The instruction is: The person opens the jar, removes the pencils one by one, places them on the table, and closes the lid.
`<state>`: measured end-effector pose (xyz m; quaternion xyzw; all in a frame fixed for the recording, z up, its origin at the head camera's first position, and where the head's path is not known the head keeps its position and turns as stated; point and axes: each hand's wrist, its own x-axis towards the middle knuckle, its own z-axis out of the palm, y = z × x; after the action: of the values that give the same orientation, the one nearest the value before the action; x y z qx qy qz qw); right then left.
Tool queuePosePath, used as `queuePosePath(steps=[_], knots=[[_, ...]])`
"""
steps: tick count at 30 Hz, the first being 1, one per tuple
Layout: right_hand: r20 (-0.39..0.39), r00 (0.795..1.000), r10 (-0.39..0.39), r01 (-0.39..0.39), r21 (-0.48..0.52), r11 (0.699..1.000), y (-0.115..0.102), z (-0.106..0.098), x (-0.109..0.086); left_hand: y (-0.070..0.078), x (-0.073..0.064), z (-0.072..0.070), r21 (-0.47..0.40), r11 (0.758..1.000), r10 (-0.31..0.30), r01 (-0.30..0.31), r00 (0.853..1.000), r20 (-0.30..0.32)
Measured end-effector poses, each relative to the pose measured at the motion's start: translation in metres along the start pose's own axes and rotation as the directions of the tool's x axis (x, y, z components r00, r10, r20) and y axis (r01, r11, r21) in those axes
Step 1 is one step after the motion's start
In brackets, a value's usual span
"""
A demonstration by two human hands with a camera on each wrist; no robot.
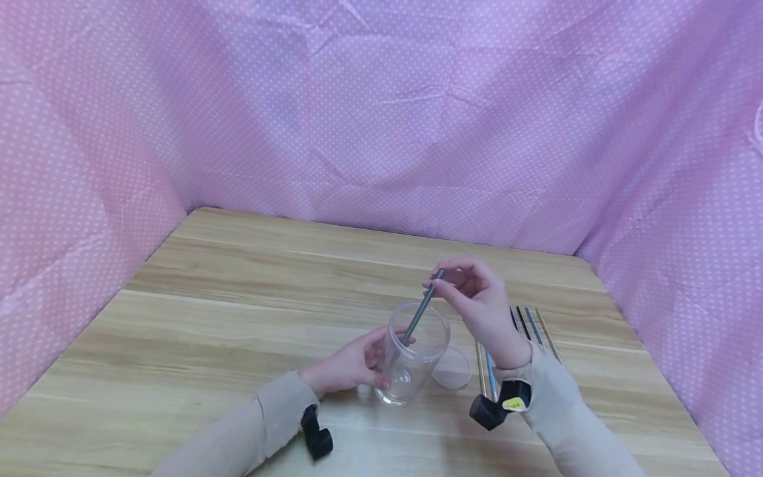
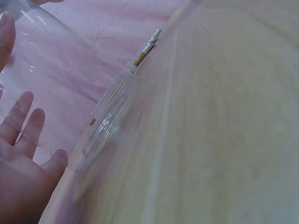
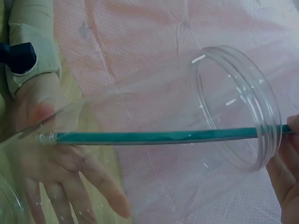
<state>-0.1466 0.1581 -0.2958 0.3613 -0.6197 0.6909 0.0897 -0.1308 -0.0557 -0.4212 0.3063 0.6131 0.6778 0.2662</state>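
Note:
My left hand (image 1: 348, 363) holds a clear plastic jar (image 1: 411, 377) by its left side, thumb in front and fingers behind; the jar stands tilted on the table, mouth up. Between thumb and fingers, my right hand (image 1: 479, 311) pinches the upper end of a teal pencil (image 3: 159, 136) above the rim. Most of the pencil slants down inside the jar. In the right wrist view, its metallic end lies near the jar's bottom, and the left fingers (image 3: 100, 186) show through the clear wall. Whether that end touches the bottom, I cannot tell.
A round clear lid (image 1: 452, 372) lies just right of the jar. Under and beyond my right wrist are several more pencils (image 1: 545, 328), gold, blue and black, partly hidden by the forearm. Pink dotted cloth (image 1: 381, 132) hangs around the wooden table (image 1: 238, 298).

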Motion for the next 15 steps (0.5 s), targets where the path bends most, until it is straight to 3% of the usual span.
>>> queuePosePath(steps=[7, 15], knots=[[-0.145, 0.983, 0.11, -0.107, 0.026, 0.994, 0.003, -0.001, 0.004, 0.003, 0.001, 0.002, 0.014, 0.999, -0.041, 0.041, 0.999, -0.024], [-0.17, 0.976, 0.136, -0.104, 0.185, 0.977, 0.01, -0.004, 0.011, 0.003, 0.001, 0.002, 0.026, 0.998, -0.053, 0.054, 0.997, -0.047]])
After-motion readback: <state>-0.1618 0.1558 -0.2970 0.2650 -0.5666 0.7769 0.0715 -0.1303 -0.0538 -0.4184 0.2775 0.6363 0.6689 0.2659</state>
